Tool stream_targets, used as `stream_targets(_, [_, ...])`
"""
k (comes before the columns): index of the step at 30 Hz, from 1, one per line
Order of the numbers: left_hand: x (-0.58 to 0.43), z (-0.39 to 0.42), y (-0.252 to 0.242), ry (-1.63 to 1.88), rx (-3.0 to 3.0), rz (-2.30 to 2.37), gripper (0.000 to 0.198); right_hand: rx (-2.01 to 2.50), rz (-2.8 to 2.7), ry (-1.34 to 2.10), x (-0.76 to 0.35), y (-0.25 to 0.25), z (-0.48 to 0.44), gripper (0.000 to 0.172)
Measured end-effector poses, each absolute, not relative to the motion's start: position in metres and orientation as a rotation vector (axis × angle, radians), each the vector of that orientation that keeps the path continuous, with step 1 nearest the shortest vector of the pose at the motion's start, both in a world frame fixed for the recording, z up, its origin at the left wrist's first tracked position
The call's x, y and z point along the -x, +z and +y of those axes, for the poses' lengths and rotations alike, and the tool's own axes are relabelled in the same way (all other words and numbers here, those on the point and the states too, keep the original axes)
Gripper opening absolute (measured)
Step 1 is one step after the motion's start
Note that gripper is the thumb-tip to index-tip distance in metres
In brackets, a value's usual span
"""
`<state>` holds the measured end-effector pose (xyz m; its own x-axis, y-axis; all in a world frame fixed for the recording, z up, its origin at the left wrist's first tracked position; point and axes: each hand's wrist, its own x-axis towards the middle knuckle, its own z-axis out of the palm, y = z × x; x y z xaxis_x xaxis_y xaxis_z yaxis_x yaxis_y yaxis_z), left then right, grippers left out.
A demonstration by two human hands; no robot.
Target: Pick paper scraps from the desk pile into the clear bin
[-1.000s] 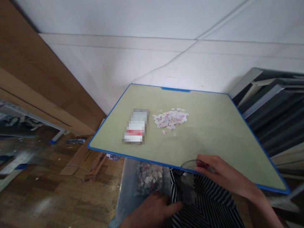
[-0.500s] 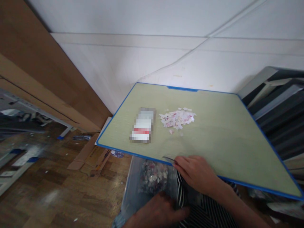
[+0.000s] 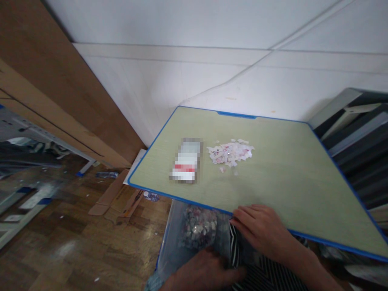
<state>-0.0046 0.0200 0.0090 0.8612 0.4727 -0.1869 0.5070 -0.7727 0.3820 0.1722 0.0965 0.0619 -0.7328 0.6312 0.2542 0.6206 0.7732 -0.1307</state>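
My right hand (image 3: 260, 228) rests at the front edge of a pale green, blue-rimmed table (image 3: 303, 173), fingers closed. It is the hand that held thin dark curved tweezers half a second ago; now their tip barely shows, if at all. Lower down, my left hand (image 3: 203, 268) is over the near part of a clear plastic bin (image 3: 168, 242), its fingers smeared by motion and partly hidden. Inside the bin lies a heap of small glossy scraps (image 3: 198, 228). On the tabletop is a loose pile of pale pinkish-white scraps (image 3: 230, 152), beyond my right hand.
A phone-shaped object (image 3: 186, 161), pixelated, lies left of the pile. A white wall (image 3: 182, 76) runs behind the table. Flattened cardboard (image 3: 113, 194) and a plastic bottle (image 3: 150, 196) are on the wooden floor at the left. Dark panels (image 3: 363, 141) stand at the right.
The tweezers' tip, which pointed left from my right fingers over the table edge, has dropped out of sight. My right hand is slightly lower; the view has shifted a little.
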Motion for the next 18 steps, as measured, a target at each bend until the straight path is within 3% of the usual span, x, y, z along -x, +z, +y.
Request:
stream_targets(8, [0.003, 0.022, 0.000, -0.203, -2.644, 0.711, 0.050, 1.522, -2.320, -0.176, -0.232, 0.054, 0.159, 0.032])
stream_targets(18, [0.000, 0.017, -0.011, -0.213, -2.680, 0.736, 0.035, 1.244, -2.591, -0.049, -0.200, 0.057, 0.171, 0.027])
